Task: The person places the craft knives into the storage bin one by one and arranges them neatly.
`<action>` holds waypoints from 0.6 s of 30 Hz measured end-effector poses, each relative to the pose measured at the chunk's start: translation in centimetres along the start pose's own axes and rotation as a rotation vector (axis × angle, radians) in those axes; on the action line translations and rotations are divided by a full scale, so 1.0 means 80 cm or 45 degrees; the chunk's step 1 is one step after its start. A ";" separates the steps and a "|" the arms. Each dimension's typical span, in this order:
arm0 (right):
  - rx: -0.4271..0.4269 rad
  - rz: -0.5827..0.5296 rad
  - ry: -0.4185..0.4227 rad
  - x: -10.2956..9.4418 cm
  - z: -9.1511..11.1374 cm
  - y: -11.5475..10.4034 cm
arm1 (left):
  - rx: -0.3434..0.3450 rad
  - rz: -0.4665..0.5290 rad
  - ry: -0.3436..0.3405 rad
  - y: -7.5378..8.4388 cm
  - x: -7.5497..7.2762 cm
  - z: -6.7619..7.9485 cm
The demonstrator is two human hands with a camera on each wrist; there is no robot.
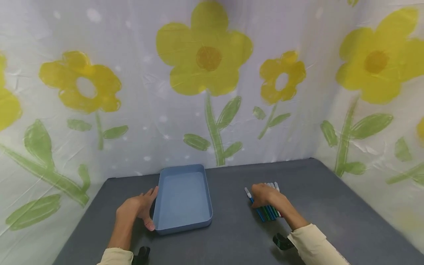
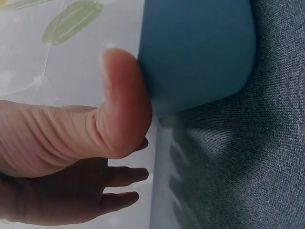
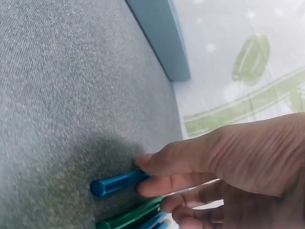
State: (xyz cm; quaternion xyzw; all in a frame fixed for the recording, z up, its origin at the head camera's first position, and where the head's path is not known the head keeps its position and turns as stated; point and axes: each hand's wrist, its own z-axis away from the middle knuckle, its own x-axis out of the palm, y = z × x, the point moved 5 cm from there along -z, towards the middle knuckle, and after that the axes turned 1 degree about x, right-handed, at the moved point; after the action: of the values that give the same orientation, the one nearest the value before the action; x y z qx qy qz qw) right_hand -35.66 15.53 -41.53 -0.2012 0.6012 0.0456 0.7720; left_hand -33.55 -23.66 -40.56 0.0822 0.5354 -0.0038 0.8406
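Note:
A shallow blue tray [image 1: 182, 197] stands left of centre on the dark grey table. My left hand [image 1: 137, 208] is at its left side, fingers spread along the wall and thumb by the near left corner. In the left wrist view the thumb [image 2: 126, 105] lies against the tray's outer wall [image 2: 195, 52]. My right hand [image 1: 265, 195] is over a row of capped markers [image 1: 271, 213] on the right. Its thumb and index finger pinch the outermost blue marker [image 3: 116, 183], which sits slightly apart from a green marker [image 3: 128, 215] and the others. The hand partly hides the row.
A white curtain [image 1: 149, 121] with painted yellow flowers hangs behind and beside the table [image 1: 232, 235]. Black wrist cameras [image 1: 282, 241] show by both sleeves. Between the tray and the markers lies a stretch of grey cloth.

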 end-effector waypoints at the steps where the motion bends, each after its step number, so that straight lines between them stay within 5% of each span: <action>1: 0.004 -0.004 0.003 0.001 0.001 -0.001 | 0.000 0.002 -0.001 -0.001 0.001 0.001; 18: 0.068 -0.108 0.090 -0.001 0.003 -0.004 | 0.030 -0.022 -0.003 -0.003 0.002 -0.001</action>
State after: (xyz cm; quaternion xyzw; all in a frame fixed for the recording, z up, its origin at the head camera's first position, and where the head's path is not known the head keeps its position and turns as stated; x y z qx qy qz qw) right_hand -35.34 15.34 -41.34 -0.2073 0.6200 -0.0102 0.7567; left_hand -33.58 -23.86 -40.79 0.0873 0.5349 -0.0176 0.8402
